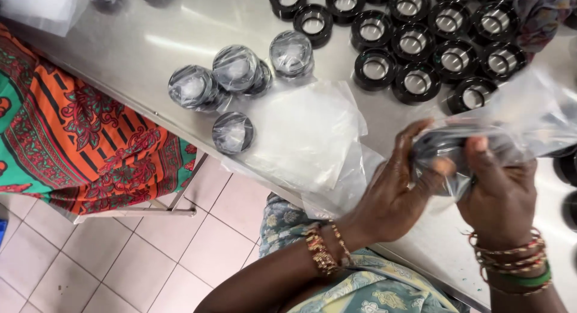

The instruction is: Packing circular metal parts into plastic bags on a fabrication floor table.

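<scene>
Both my hands hold one black ring-shaped part [448, 154] wrapped in a clear plastic bag [529, 118] above the steel table [150, 36]. My left hand [393, 196] cups it from the left, thumb on its face. My right hand [499, 193] grips it from the right, thumb pressed on top. The bag's loose end trails up to the right. Several bagged rings [237, 69] lie on the table to the left. A stack of flat clear bags [306, 133] lies beside them.
Several unwrapped black rings with shiny centres [415, 42] stand in rows at the table's far side. A person in orange and green patterned cloth [72, 139] sits at the left. Tiled floor [120, 259] shows below the table edge. Bangles circle both my wrists.
</scene>
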